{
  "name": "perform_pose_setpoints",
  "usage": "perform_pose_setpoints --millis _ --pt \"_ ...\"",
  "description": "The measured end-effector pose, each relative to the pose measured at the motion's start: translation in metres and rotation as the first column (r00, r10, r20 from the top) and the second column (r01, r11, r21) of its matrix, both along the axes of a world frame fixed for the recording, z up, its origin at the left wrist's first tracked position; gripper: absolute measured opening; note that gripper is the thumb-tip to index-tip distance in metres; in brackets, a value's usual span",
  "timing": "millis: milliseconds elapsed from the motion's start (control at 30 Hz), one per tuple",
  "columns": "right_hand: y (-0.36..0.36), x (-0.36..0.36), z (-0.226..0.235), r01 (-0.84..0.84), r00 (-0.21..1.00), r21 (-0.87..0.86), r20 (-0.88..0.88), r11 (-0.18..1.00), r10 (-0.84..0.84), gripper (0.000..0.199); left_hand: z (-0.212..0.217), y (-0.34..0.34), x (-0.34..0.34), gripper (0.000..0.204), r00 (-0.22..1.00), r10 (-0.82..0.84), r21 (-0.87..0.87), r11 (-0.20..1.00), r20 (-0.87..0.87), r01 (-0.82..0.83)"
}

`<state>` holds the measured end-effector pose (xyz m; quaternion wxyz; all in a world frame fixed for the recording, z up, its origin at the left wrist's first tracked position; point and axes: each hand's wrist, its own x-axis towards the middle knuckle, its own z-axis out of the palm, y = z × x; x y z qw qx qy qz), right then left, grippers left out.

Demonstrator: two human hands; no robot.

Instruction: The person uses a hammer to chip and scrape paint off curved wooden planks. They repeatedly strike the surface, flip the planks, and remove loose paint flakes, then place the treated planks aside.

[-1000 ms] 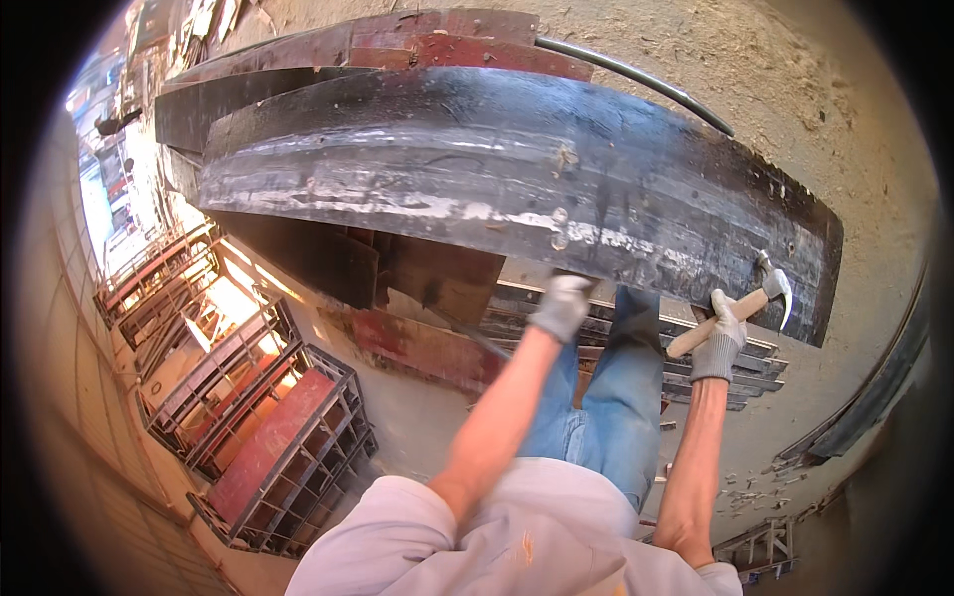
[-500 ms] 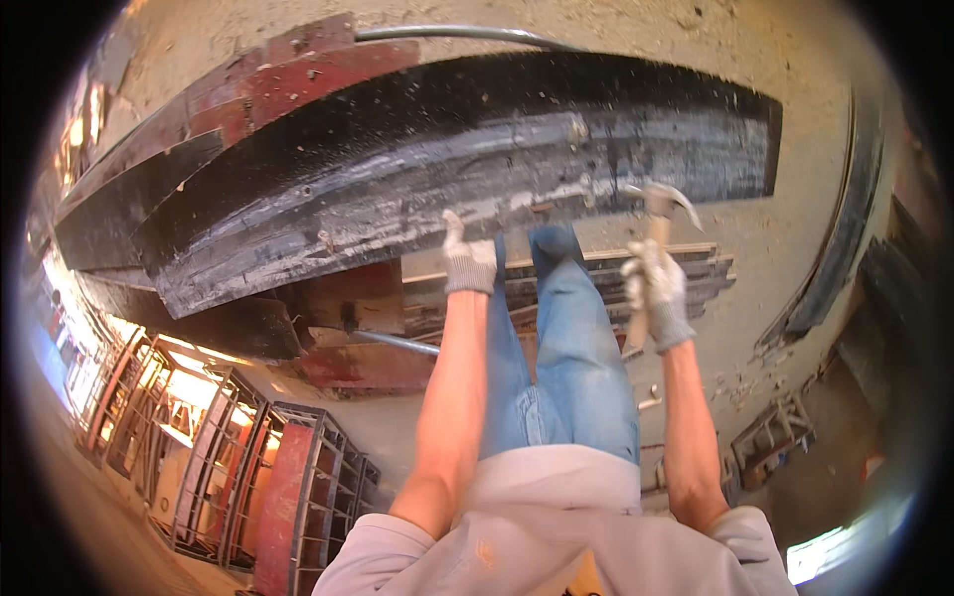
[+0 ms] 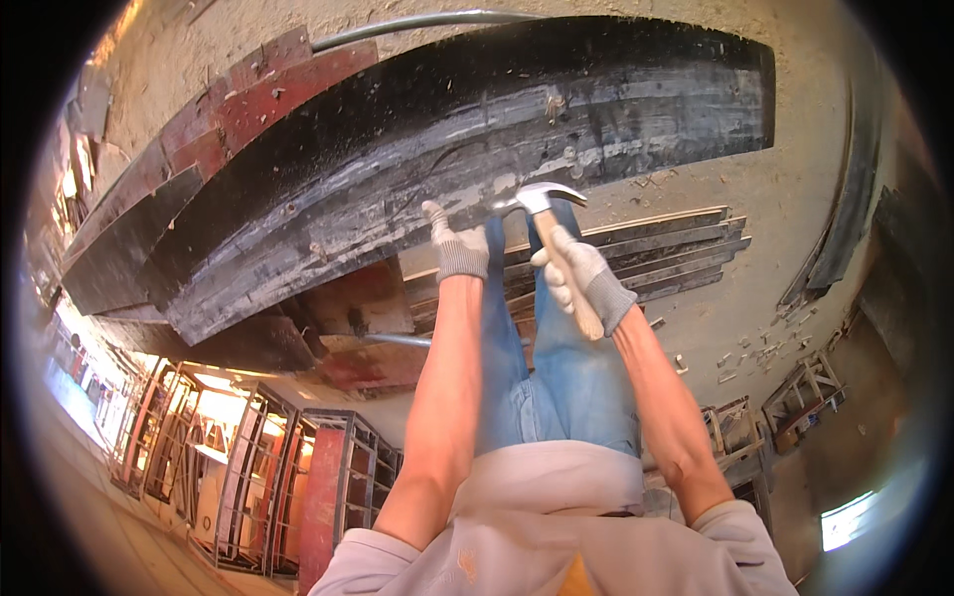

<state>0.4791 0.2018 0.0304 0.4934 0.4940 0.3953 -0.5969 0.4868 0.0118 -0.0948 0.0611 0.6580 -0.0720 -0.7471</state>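
My left hand (image 3: 454, 243), in a white work glove, presses against the near edge of a large dark weathered board (image 3: 427, 159) that stretches across the upper part of the view. My right hand (image 3: 579, 273), also gloved, grips the wooden handle of a claw hammer (image 3: 542, 214). Its steel head is up at the board's near edge, just right of my left hand. Both bare forearms reach forward over my blue-jeaned legs.
A red-brown panel (image 3: 248, 99) lies behind the dark board, with a grey pipe (image 3: 417, 22) along its top. Flat dark boards (image 3: 666, 248) are stacked on the sandy ground to the right. Red metal frames (image 3: 298, 477) stand at the lower left, wooden frames (image 3: 795, 387) at the right.
The view has swung so the board now runs further to the right. My right hand has raised the hammer, bringing its head up to the board's edge near my left hand.
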Motion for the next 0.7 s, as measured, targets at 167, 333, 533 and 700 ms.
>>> perform_pose_setpoints --millis 167,333,533,700 --pt "0.018 -0.033 0.025 -0.007 0.994 0.195 -0.108 0.981 0.029 0.065 0.002 -0.005 -0.003 0.062 0.999 0.018 -0.015 1.0 0.051 -0.018" --pt "0.039 -0.062 0.031 -0.164 0.681 0.761 -0.373 0.628 0.63 0.04 -0.001 -0.005 0.001 0.063 0.996 0.009 -0.012 1.0 0.085 -0.008" --pt "-0.014 -0.038 0.007 -0.022 0.918 0.35 -0.364 0.936 0.158 0.019 0.007 -0.005 0.0 0.063 0.999 0.028 0.005 1.0 0.047 -0.029" --pt "-0.054 -0.038 -0.025 -0.097 0.905 0.601 -0.278 0.794 0.321 0.026 0.014 -0.003 -0.002 0.061 1.0 0.022 0.027 0.999 0.016 -0.023"
